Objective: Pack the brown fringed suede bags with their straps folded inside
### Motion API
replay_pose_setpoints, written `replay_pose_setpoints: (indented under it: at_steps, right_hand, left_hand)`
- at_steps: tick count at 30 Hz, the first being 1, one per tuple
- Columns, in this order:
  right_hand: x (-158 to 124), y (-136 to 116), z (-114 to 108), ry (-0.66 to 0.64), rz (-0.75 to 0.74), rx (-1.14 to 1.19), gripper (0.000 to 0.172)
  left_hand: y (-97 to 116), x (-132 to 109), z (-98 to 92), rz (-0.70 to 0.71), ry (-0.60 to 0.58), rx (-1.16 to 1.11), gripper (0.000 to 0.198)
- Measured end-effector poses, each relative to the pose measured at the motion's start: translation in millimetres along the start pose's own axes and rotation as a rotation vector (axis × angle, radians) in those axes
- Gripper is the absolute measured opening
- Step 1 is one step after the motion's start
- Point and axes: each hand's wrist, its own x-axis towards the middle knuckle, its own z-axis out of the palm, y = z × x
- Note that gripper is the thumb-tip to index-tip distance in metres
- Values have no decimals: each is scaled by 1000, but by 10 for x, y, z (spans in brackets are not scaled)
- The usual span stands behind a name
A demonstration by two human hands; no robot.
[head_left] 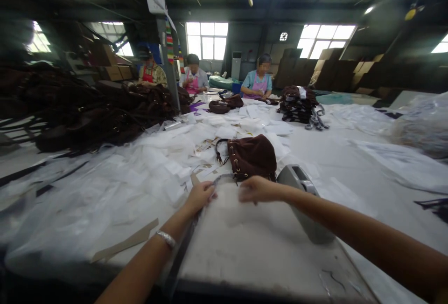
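Note:
A dark brown drawstring bag (252, 155) with gold eyelets and a strap lies on the white table (252, 248) just beyond my hands. My left hand (200, 196), with a silver bracelet at the wrist, is closed on the edge of a thin clear plastic sheet (217, 183). Fingers curled, my right hand (257, 189) rests at the bag's near edge; what it grips is hidden. A grey tape dispenser (304, 192) stands right of my right wrist.
White paper sheets and clear plastic bags (147, 169) cover the table's left and middle. Heaps of dark brown bags (87, 108) lie at the left, another pile (297, 103) at the back. Three people sit working at the far end. Cardboard boxes stand at the back right.

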Motion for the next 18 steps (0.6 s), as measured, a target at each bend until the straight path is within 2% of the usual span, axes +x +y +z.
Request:
replay_pose_setpoints:
  at_steps: [2, 3, 6, 8, 9, 10, 12, 14, 16, 18]
  right_hand:
    - [507, -184, -284, 339, -40, 41, 31]
    - [753, -276, -407, 434, -43, 23, 34]
    - [1298, -484, -621, 598, -43, -38, 55]
    - [1432, -535, -598, 646, -127, -190, 62]
    - [1432, -534, -542, 604, -211, -300, 58]
    - [1396, -519, -467, 508, -304, -409, 51]
    - [1259, -461, -298, 191, -432, -539, 36]
    - [1105, -390, -162, -69, -424, -512, 32]
    - [991, -330, -98, -150, -380, -465, 32]
    - [929, -291, -105, -139, -362, -449, 26]
  left_hand:
    - [-23, -7, 19, 20, 23, 6, 31]
    - [-35, -8, 27, 23, 29, 6, 31]
    - [-65, 3, 35, 14, 20, -3, 31]
    - [-74, 13, 24, 5, 9, -14, 30]
    - [-74, 16, 16, 1, 6, -19, 30]
    - [-70, 16, 5, -4, 3, -26, 29]
    - [-44, 7, -14, -12, -12, -45, 31]
    - [11, -18, -27, -17, -44, -76, 36]
    - [98, -73, -36, -24, -81, -118, 40]
    - [203, -186, -62, -43, -112, -169, 44]
